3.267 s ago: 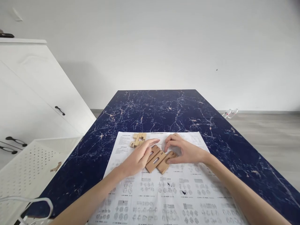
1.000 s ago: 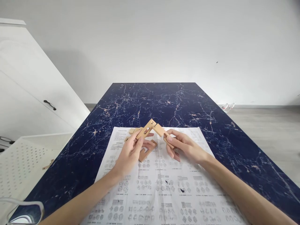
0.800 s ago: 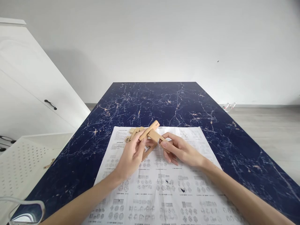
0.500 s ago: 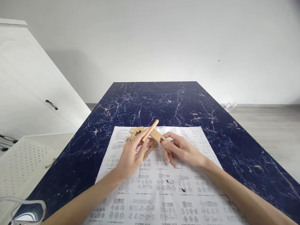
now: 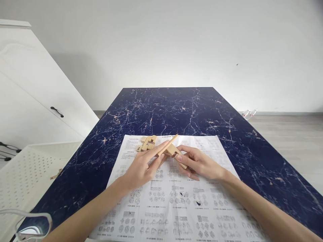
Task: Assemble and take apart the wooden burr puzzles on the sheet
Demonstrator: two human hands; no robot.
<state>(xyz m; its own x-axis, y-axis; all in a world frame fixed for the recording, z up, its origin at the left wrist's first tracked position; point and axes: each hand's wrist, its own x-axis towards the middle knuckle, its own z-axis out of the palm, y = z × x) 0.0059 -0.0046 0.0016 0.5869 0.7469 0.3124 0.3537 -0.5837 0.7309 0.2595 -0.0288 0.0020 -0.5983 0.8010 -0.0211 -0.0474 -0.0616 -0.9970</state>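
My left hand [image 5: 142,168] grips a flat wooden puzzle piece [image 5: 167,145], turned edge-on and slanting up to the right. My right hand [image 5: 198,164] holds a second wooden piece [image 5: 176,153], which meets the first one just above the printed instruction sheet [image 5: 174,198]. Both pieces are crossed together between my fingertips. A small cluster of joined wooden pieces [image 5: 146,143] lies on the sheet's far left corner, just beyond my left fingers. A third piece under my hands is mostly hidden.
The sheet lies on a dark blue marbled table [image 5: 166,111]. A white perforated tray [image 5: 27,168] with a small wooden part [image 5: 56,175] stands at the left, beside a white cabinet [image 5: 37,97]. A white cable loop [image 5: 30,222] shows at bottom left.
Both hands lifted one piece each off the sheet, brought them together and crossed them. The left piece turned from face-up to edge-on, and both hands have sunk lower over the sheet.
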